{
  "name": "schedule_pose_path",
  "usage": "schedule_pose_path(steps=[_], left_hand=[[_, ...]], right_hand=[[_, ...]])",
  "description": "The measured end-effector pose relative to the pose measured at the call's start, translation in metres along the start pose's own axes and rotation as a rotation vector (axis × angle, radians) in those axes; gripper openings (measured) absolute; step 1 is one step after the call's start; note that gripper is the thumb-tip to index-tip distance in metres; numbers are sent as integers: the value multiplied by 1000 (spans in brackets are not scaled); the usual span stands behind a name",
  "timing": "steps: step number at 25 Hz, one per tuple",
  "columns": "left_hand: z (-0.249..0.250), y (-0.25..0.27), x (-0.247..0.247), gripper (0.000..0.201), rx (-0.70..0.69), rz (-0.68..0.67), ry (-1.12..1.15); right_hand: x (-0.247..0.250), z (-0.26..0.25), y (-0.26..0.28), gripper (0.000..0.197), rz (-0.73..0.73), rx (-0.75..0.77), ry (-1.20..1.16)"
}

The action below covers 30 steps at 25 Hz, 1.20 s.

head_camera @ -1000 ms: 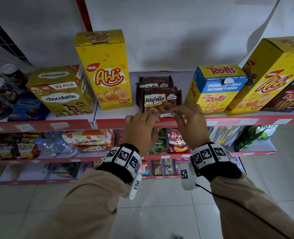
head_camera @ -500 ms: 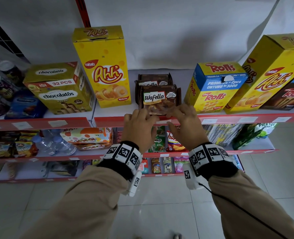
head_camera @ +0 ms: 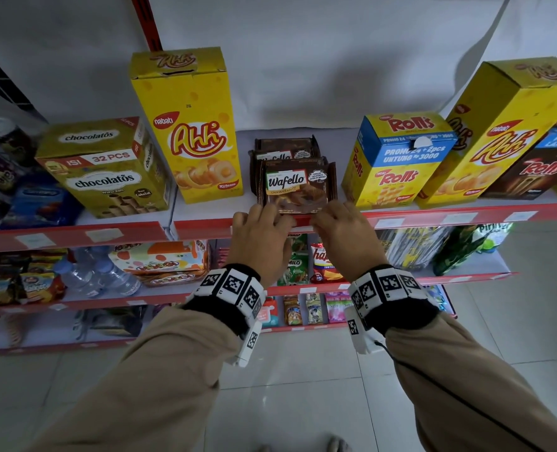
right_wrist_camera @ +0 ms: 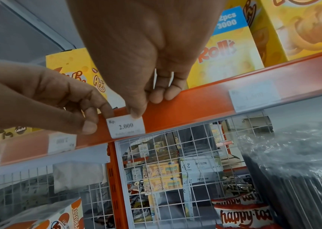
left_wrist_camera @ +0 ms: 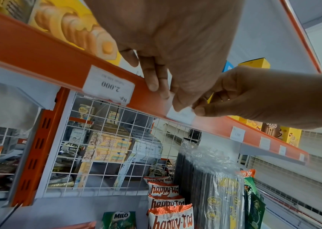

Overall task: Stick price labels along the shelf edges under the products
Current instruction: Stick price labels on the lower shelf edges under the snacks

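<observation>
A small white price label [right_wrist_camera: 127,126] reading "Rp. 2.000" lies on the red shelf edge [head_camera: 202,228] under the brown Wafello pack [head_camera: 298,187]. My left hand [head_camera: 270,220] holds the label's left end; in the right wrist view its fingertips [right_wrist_camera: 107,112] sit at the top left corner. My right hand [head_camera: 327,220] holds the right end, thumb on the label's top edge and fingers over the top of the strip [right_wrist_camera: 166,94]. In the left wrist view the label [left_wrist_camera: 179,116] shows between both thumbs. In the head view the hands hide it.
Other labels sit along the same edge [head_camera: 102,234], [head_camera: 458,218], [left_wrist_camera: 109,86]. Yellow Ahh box [head_camera: 192,125], Chocolatos box [head_camera: 107,171] and Rolls box [head_camera: 397,161] stand on the shelf. Snack bags [left_wrist_camera: 166,201] and bottles [head_camera: 97,275] fill the lower shelves.
Both hands have come down from in front of the Wafello pack onto the red strip, bringing the label with them. The hands now sit closer together on the edge.
</observation>
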<state>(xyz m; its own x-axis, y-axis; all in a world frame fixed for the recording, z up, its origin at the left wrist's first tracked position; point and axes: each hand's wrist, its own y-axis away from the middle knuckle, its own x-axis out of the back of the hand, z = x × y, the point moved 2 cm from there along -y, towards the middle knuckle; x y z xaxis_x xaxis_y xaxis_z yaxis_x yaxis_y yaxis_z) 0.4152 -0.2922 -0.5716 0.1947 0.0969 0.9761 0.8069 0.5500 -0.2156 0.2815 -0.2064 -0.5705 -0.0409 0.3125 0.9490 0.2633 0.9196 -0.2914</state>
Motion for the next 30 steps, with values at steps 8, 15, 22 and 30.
schedule_pose_path(steps=[8,15,22,30], left_hand=[[0,-2,2,28,17,-25,-3],[1,1,7,30,85,-76,60],[-12,19,21,41,18,-124,36],[-73,42,33,47,95,-170,-1]], right_hand=[[-2,1,1,14,13,-11,0],[5,-1,15,24,69,-62,-177],[16,-24,2,33,-45,-24,-99],[1,-68,-14,42,-174,-65,-69]])
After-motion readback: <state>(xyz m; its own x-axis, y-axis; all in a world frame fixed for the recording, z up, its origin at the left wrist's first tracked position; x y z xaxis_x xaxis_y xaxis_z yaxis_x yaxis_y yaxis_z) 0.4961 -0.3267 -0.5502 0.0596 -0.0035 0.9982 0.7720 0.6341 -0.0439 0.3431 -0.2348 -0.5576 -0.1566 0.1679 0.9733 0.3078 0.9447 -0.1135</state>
